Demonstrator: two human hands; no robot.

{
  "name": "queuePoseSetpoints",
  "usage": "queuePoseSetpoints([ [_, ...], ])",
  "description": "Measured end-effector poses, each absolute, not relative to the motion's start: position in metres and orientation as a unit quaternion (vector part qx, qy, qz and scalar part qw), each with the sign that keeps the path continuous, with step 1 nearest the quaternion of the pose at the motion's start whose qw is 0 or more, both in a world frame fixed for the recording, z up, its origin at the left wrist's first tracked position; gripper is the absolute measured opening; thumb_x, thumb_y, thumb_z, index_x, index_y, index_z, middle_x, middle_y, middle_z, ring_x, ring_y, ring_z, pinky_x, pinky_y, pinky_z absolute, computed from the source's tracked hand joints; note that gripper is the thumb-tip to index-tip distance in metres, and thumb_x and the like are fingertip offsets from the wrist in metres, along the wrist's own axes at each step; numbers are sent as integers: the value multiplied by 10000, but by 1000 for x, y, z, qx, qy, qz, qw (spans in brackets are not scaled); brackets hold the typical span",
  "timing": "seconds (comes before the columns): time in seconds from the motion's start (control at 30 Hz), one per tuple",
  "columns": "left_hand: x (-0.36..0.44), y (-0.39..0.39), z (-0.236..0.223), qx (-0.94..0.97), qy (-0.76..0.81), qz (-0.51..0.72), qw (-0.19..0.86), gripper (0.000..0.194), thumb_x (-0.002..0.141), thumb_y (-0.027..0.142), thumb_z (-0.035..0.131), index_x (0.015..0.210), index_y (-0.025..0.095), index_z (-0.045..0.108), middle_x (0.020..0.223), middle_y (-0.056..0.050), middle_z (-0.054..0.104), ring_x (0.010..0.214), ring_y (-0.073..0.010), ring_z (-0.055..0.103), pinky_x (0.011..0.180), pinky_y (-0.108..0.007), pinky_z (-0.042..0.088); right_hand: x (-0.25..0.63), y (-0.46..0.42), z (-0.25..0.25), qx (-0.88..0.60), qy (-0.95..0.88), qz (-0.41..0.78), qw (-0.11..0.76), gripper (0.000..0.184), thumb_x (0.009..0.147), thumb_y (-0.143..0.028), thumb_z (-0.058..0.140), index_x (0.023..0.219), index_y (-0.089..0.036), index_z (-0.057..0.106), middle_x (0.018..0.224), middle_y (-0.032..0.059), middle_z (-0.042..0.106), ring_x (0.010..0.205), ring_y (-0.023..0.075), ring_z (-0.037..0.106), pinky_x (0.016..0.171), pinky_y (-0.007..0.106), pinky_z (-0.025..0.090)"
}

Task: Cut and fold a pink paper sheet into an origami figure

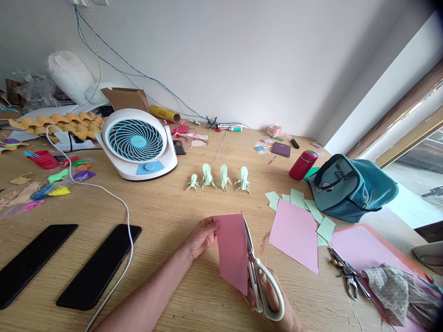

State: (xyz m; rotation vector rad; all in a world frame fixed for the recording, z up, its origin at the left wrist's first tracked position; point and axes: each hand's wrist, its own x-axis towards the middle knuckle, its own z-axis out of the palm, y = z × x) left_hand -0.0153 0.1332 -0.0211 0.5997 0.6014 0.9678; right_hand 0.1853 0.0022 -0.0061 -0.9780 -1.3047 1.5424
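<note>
My left hand (202,237) pinches a sheet of pink paper (231,249) by its upper left corner, thumb on top. The sheet is raised over the table in front of me. In my right hand (272,293) is a pair of scissors (258,272) with white handles, its blades pointing away from me along the right edge of the sheet. Whether the blades have cut into the paper I cannot tell. Part of my right hand is hidden behind the handles. Beyond the sheet, several folded pale green paper figures (224,177) stand in a row.
To the right lie another pink sheet (296,235), green paper pieces (326,229), a bunch of keys (348,272) and a grey cloth (391,290). A red bottle (303,165) stands beside a teal bag (356,186). On the left are a fan (138,145), a white cable (128,216) and two black slabs (98,267).
</note>
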Motion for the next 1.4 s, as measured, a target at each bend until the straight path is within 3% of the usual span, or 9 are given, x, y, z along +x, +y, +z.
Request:
queuePoseSetpoints([
  [0.27, -15, 134, -20, 279, 285, 450, 799, 266, 641, 308, 891, 836, 177, 768, 912, -70, 770, 958, -241, 707, 858, -334, 535, 183, 4, -4, -386, -530, 614, 439, 562, 940, -654, 382, 638, -216, 562, 505, 9, 477, 480, 144, 416, 488, 297, 348],
  [0.47, -14, 133, -19, 278, 285, 453, 798, 265, 638, 308, 893, 824, 171, 762, 890, -63, 768, 911, -223, 713, 833, -312, 535, 182, 7, -11, -341, -508, 638, 468, 479, 945, -623, 421, 766, -207, 574, 487, -34, 450, 427, 115, 374, 449, 266, 313],
  [0.67, -15, 133, -20, 280, 287, 454, 796, 232, 657, 310, 882, 800, 180, 753, 850, -54, 763, 920, -228, 709, 824, -312, 533, 180, 7, -3, -360, -530, 625, 446, 584, 938, -659, 394, 617, -197, 550, 477, -6, 458, 458, 125, 388, 466, 273, 336],
  [0.83, -14, 131, -18, 289, 286, 447, 797, 234, 647, 307, 888, 777, 169, 751, 819, -59, 756, 929, -238, 706, 835, -318, 528, 180, 6, 1, -365, -518, 630, 448, 569, 916, -691, 407, 683, -205, 588, 518, 1, 513, 476, 138, 416, 527, 290, 383],
  [1.07, -8, 128, -19, 284, 281, 455, 796, 236, 645, 306, 892, 796, 179, 761, 878, -44, 768, 871, -179, 704, 853, -282, 519, 184, 6, -7, -386, -533, 611, 440, 593, 946, -667, 361, 670, -198, 597, 529, 18, 547, 476, 139, 461, 513, 284, 380],
  [1.4, -8, 128, -23, 277, 270, 461, 799, 212, 650, 290, 887, 768, 180, 750, 838, -40, 764, 844, -176, 705, 844, -282, 523, 183, 3, 2, -412, -532, 596, 439, 572, 945, -662, 357, 642, -221, 560, 526, 19, 506, 507, 156, 440, 533, 311, 375],
])
